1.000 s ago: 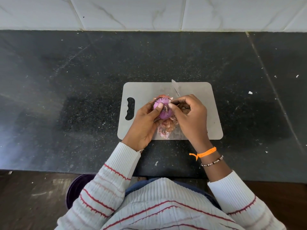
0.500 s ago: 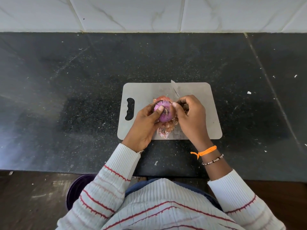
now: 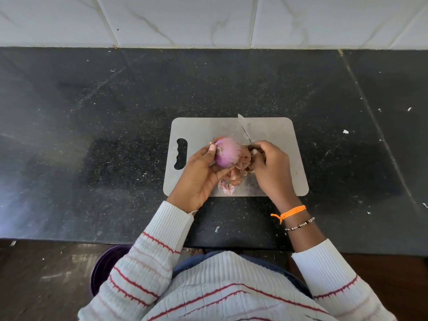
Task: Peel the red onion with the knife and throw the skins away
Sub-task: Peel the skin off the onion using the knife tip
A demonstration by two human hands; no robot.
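Over the middle of the cutting board point(image 3: 273, 126), the left hand point(image 3: 199, 174) cups the firm, slippery onion point(image 3: 225, 155) while the right hand point(image 3: 271, 165) grips the knife point(image 3: 244, 129) and pinches a papery, tear-prone skin point(image 3: 245, 158), best pulled near its attached edge.

Left hand point(image 3: 199, 172) gripping red onion point(image 3: 225, 155), right hand point(image 3: 271, 167) apparently pinching knife point(image 3: 244, 128)

Soft, even daylight falls on my black speckled stone surface point(image 3: 115, 135), with a pale hazy sheen spreading from its left side. Shadows under my hands are faint. The wide lens bows the white marbled wall tiles point(image 3: 185, 19); my striped sleeves blur toward the bottom corners.
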